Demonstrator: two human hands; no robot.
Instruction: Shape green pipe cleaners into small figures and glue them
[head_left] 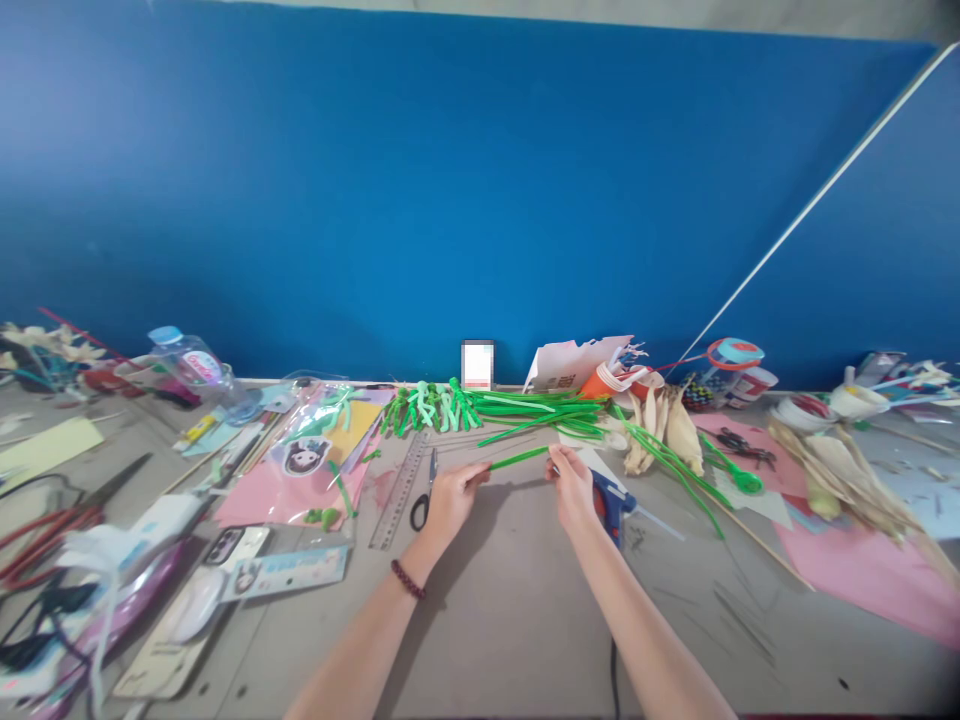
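A green pipe cleaner (519, 458) stretches between my two hands just above the grey table. My left hand (454, 497) pinches its left end, and my right hand (571, 484) grips the right end. Beyond them lies a pile of long green pipe cleaners (540, 405), beside a row of bent, twisted green pieces (431, 405). Close to my left hand are black-handled scissors (421, 508) and a clear ruler (400, 492). A blue glue gun (613, 505) rests just right of my right hand, partly hidden by it.
To the left are pink paper (259, 492), a phone (172, 630), a water bottle (196, 368) and large red-handled shears (71, 520). On the right lie dried husks (847, 480), a thin stick (772, 560) and cups (750, 388). A blue partition (450, 180) rises behind the table.
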